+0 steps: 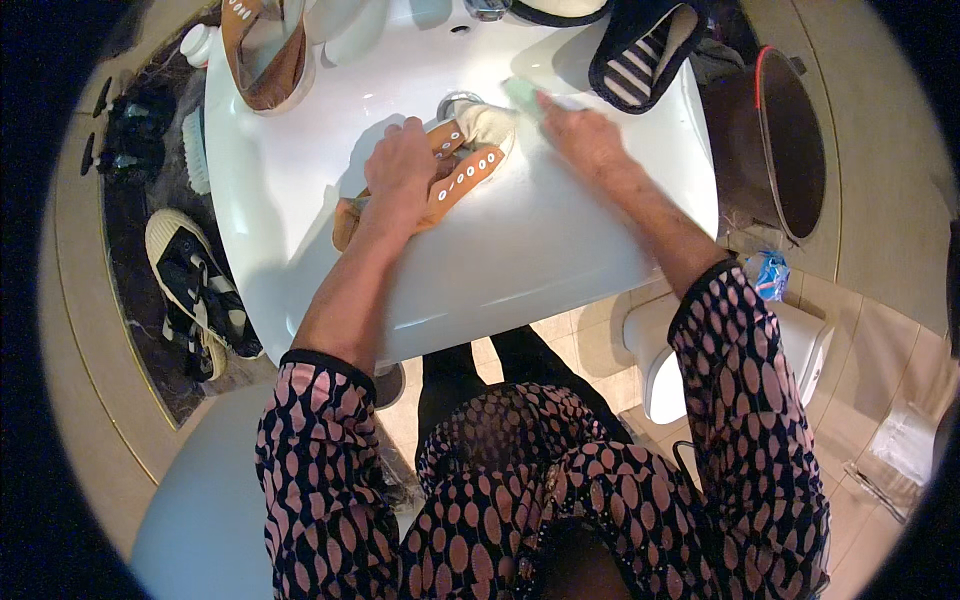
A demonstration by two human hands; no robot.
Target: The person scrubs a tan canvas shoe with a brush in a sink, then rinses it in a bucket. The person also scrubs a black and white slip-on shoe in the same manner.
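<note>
At upper centre, the left hand (400, 165)'s grip clamps the shoe (468, 175), long axis slanting up-right; the right hand (588, 142), gripping a blurred green tool (522, 96), is just beyond the toe (490, 124).

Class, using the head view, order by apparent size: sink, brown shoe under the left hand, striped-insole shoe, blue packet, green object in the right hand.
Sink
Held brown shoe
Striped-insole shoe
Blue packet and green object: too alike to rank; the object is blurred.

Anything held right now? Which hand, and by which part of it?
Left hand: the brown shoe, by its upper near the opening. Right hand: a blurred pale-green tool, by its near end.
</note>
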